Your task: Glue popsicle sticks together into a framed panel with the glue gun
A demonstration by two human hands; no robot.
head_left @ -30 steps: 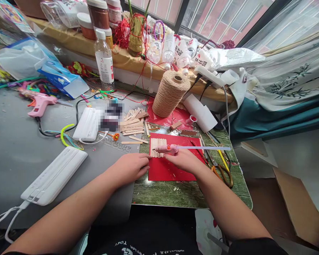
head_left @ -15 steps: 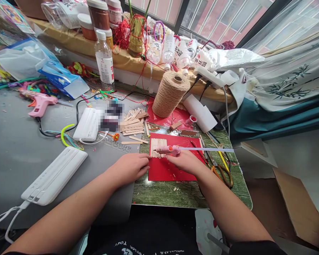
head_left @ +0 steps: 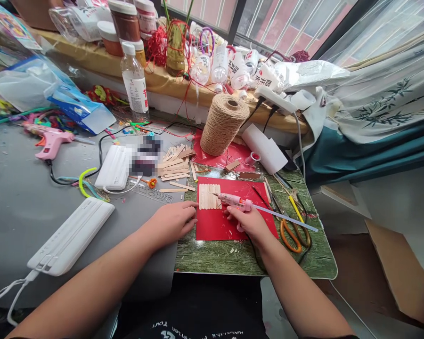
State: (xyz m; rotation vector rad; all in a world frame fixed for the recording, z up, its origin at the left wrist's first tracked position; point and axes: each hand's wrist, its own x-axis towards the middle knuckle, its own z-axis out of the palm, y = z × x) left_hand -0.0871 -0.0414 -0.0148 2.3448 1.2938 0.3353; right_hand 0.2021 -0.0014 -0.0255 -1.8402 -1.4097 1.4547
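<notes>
My right hand (head_left: pixel 249 223) is wrapped round a pink hot glue gun (head_left: pixel 235 201), its nozzle pointing left over a panel of craft sticks laid side by side (head_left: pixel 207 197). A long clear glue stick (head_left: pixel 286 216) juts out of the gun's back to the right. The panel lies on the upper left of a red sheet (head_left: pixel 215 226). At the sheet's left edge rests my left hand (head_left: pixel 178 220), holding nothing, fingers loosely bent and the index fingertip close to the panel.
Loose craft sticks (head_left: pixel 176 165) are piled behind my left hand. A twine spool (head_left: pixel 222 125) stands at the back. Scissors (head_left: pixel 291 235) lie right of the sheet. Further left are white power banks (head_left: pixel 70 235) and a second pink glue gun (head_left: pixel 54 141). Bottles (head_left: pixel 134 84) line the sill.
My right hand has drawn the glue gun right and tilted it, so the nozzle has moved toward the panel's right side and more sticks show. The left hand has hardly moved.
</notes>
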